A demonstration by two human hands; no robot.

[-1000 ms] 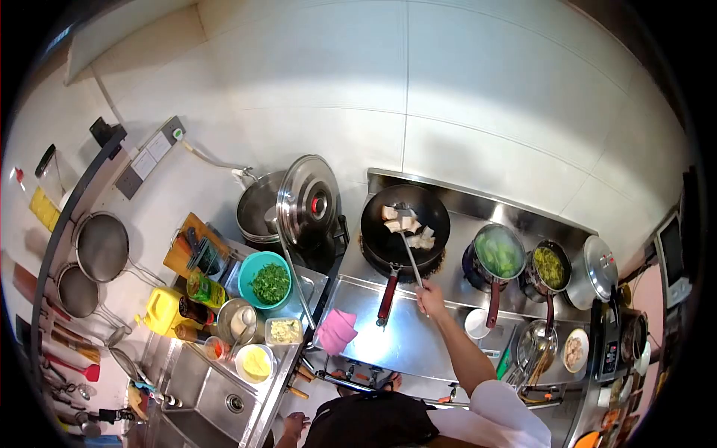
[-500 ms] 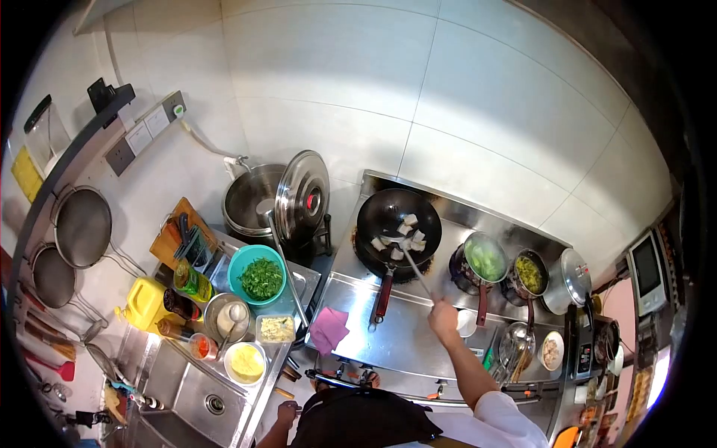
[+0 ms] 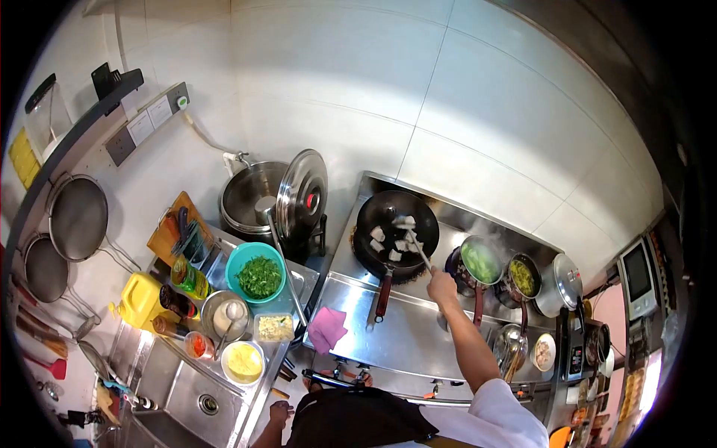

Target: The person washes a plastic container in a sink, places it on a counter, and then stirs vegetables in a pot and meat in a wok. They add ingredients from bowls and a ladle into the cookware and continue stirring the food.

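Observation:
My right hand point(image 3: 442, 287) is closed around the handle of a metal utensil point(image 3: 420, 249), whose far end is inside a black wok point(image 3: 396, 210). Several pale chunks point(image 3: 376, 234) lie in the wok beside the utensil. The wok's red-brown handle point(image 3: 384, 295) points toward me with no hand on it. My left hand point(image 3: 281, 411) hangs low near the counter edge, away from the stove. Its fingers look curled, but they are too small to tell whether they hold anything.
A steaming pan of greens point(image 3: 481, 261) and a second pan point(image 3: 524, 276) stand right of the wok. A pink cloth point(image 3: 327, 330) lies on the steel front. Leftward are a teal bowl of chopped greens point(image 3: 259, 300), a large pot point(image 3: 243, 198) and a sink point(image 3: 179, 377).
My right hand has moved slightly up with the utensil, and the chunks in the wok have shifted and spread. The view has shifted slightly.

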